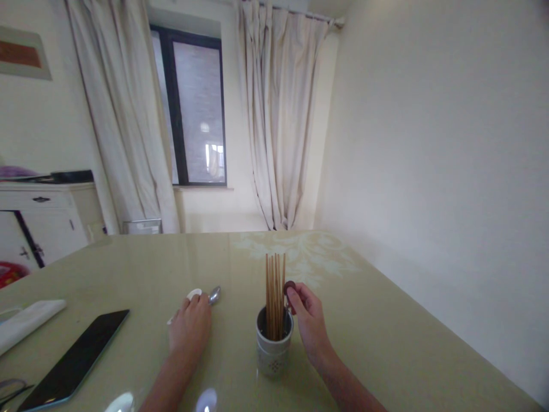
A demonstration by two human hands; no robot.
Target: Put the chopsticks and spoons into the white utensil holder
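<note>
Round dark-brown object [290, 285] pinched in right hand [309, 318], thumb against fingers, at patterned holder [273, 359], beside upright wooden chopsticks [273, 297]. Left hand [193, 321] half-curled over white utensil [194, 293], grip hidden; metal spoon [215, 294] beside fingertips. Black-screened device [79, 357] farther left on glossy table [386, 326].

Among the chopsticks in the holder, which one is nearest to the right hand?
The rightmost chopstick: it stands at the edge of the bundle beside the right hand, while the other chopsticks stand farther left.
</note>
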